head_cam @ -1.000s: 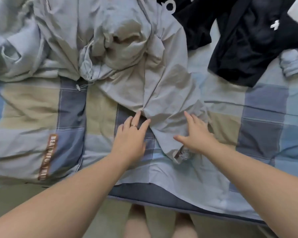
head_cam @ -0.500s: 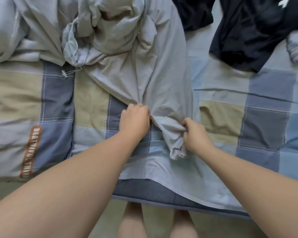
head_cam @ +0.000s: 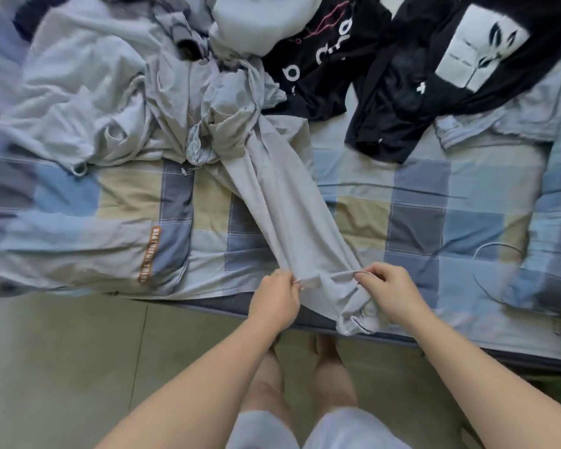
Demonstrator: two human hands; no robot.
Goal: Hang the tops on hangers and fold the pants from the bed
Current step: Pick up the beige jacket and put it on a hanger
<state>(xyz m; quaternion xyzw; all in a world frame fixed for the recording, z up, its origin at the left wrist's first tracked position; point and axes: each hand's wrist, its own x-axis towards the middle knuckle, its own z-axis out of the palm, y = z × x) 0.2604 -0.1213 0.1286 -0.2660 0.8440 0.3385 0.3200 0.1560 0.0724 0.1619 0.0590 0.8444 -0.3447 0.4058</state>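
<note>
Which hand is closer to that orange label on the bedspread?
Left. The left hand grips the grey pants to the right of the label; the right hand grips them farther right, beyond the left.

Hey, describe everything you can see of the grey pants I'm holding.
The grey pants look like thin, creased fabric. One leg stretches diagonally across the checked bedspread toward the near edge, its gathered cuff hanging over it. The left hand and right hand pinch the leg near that cuff. The upper part is bunched among pale clothes.
</note>
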